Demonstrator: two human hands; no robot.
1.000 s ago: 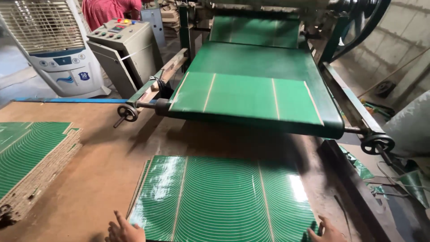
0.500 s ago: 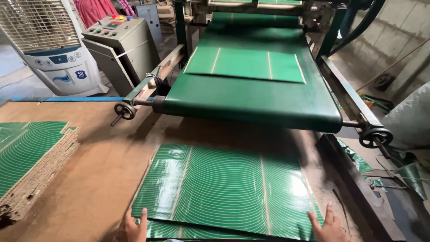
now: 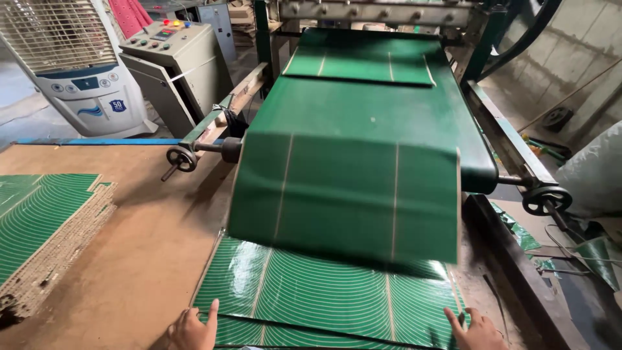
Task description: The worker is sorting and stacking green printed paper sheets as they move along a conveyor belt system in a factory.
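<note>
Your left hand lies flat, fingers spread and loose, on the near left edge of the glossy green sheet stack on the brown table; the forefinger points up the sheet, away from you. Your right hand rests the same way at the near right edge, fingers open and clasping nothing. Both hands are cut off by the bottom of the frame, so you see only fingers and part of each back.

The stack lies with its long axis running left to right across your body, its pale curved lines arching away from you and two straight pale creases running from you toward the machine. Its near edge is out of view below the frame.

A matte green sheet juts off the end of the green conveyor belt and overhangs the far part of the stack, hiding it. This sheet also lies wide side across, leading edge toward you, creases along the belt. Whether it touches the stack beneath cannot be told. A second sheet rides farther up the belt.

To your left sits another pile of printed green board, partly cut off. Beyond stand a white air cooler and a grey control cabinet.
</note>
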